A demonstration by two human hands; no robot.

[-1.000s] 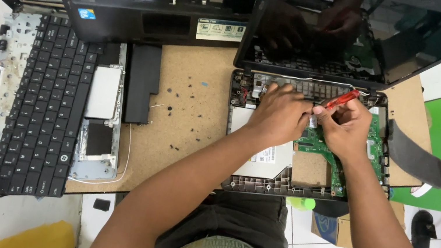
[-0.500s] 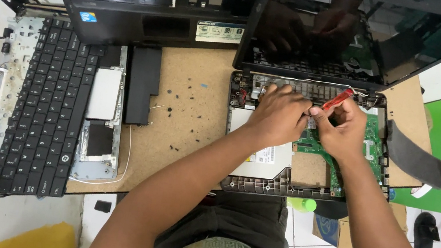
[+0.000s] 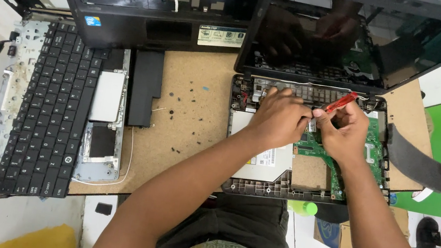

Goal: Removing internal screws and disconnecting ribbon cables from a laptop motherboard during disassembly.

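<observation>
Against the earlier views little has shifted: both hands remain over the opened laptop base (image 3: 259,174), and the red-handled screwdriver (image 3: 341,102) has tilted only slightly, so the work at the base's rear edge appears to be continuing. The right hand (image 3: 343,131) is closed around the screwdriver. The left hand (image 3: 277,118), fingers curled, presses on the base beside it; whether it pinches anything cannot be told.

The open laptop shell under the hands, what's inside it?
Inside the open laptop shell lie a green circuit board and a silver drive. The left hand and right hand cover the middle.
</observation>
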